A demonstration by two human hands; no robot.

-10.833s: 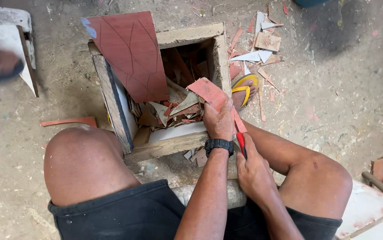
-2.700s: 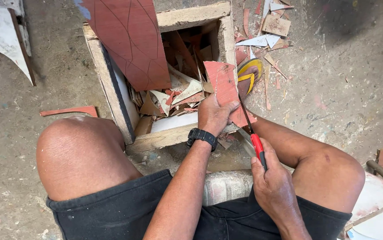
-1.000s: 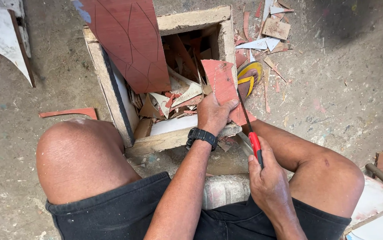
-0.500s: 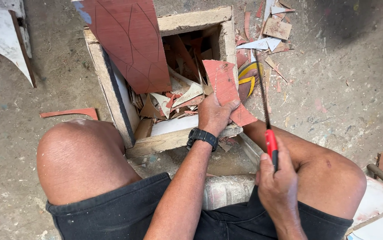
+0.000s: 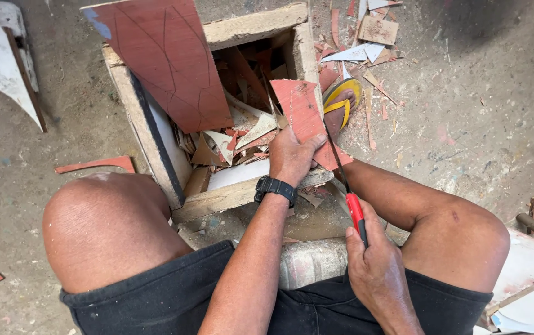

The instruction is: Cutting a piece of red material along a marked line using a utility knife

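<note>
Red sheet piece [image 5: 304, 118] stands over the near edge of the wooden box [image 5: 242, 195], where our left hand [image 5: 292, 155] pinches it with fingers closed. Just right, our right hand [image 5: 372, 267] is wrapped around the red-handled saw [image 5: 347, 192], blade touching the piece's edge.

A dusty concrete floor [image 5: 465, 124] carries an open wooden box [image 5: 155, 161] at centre, red offcuts [image 5: 96, 164] to its left, scattered scraps [image 5: 375, 31] at far right beside a yellow sandal [image 5: 341, 99], and a white panel [image 5: 6, 80] far left.
</note>
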